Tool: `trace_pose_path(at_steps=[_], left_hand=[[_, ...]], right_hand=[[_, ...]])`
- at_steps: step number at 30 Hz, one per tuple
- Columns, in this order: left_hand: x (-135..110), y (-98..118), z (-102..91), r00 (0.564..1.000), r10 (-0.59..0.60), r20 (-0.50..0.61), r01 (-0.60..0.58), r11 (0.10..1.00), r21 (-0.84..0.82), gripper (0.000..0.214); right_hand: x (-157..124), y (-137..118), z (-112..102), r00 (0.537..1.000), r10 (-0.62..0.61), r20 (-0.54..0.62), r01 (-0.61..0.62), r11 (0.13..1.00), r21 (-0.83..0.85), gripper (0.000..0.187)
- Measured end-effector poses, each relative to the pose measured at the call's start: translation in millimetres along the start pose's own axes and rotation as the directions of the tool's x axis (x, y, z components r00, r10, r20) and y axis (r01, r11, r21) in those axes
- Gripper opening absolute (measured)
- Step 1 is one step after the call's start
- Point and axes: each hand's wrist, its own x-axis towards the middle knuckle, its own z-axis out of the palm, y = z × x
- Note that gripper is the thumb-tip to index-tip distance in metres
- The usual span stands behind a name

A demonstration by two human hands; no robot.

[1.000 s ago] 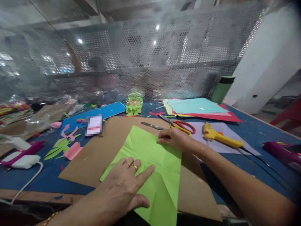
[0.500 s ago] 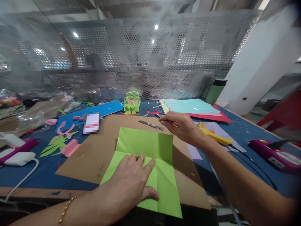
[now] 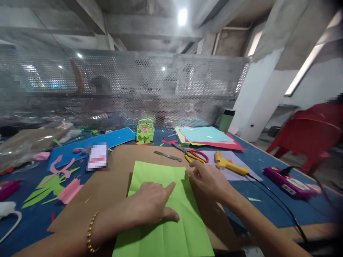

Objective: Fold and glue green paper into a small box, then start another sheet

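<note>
A creased sheet of light green paper [image 3: 163, 235] lies on a brown cardboard sheet [image 3: 118, 164] before me. My left hand [image 3: 147, 203] is pressed on the paper, index finger and thumb stretched apart. At the paper's upper right edge, my right hand [image 3: 211, 180] has its fingers curled closed on the sheet; its fingertips are partly hidden. Scissors [image 3: 191, 153] with red and yellow handles lie just beyond that hand. A flat grey metal blade [image 3: 167, 156] rests on the cardboard, past the paper's top edge.
A yellow glue gun [image 3: 232, 166] lies on lilac paper at right, near a purple power strip [image 3: 291, 184]. Coloured sheets [image 3: 206, 135] are stacked behind, beside a green bottle [image 3: 226, 121]. A small green paper basket [image 3: 145, 132] stands at the back. Green and pink scraps [image 3: 69, 191] lie left.
My right hand has moved from the scissors down to the paper's upper right edge, and the scissors now lie free. My left hand stays on the paper. The view has tilted upward.
</note>
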Motion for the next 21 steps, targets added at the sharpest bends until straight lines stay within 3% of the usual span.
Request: trace_pose_path(at_steps=[6, 10, 14, 17, 21], left_hand=[[-6, -20, 13.9, 0.996, -0.033, -0.083, 0.016, 0.979, -0.201, 0.084], [-9, -27, 16.5, 0.992, -0.050, -0.113, 0.017, 0.961, -0.277, 0.075], [-12, -37, 19.0, 0.972, -0.041, -0.229, -0.015, 0.971, -0.238, 0.062], [-13, -45, 24.5, 0.938, 0.012, -0.345, -0.075, 0.983, -0.169, 0.065], [-12, -49, 34.6, 0.921, 0.065, -0.383, -0.125, 0.983, -0.134, 0.072]], right_hand=[[18, 1, 15, 0.995, 0.009, 0.104, -0.027, 0.984, 0.177, 0.042], [31, -6, 20, 0.994, -0.015, 0.113, -0.013, 0.969, 0.246, 0.042], [40, -10, 22, 0.992, -0.046, 0.117, 0.017, 0.971, 0.237, 0.043], [44, -10, 24, 0.991, -0.076, 0.113, 0.051, 0.976, 0.213, 0.044], [41, -8, 18, 0.990, -0.097, 0.100, 0.079, 0.983, 0.167, 0.046]])
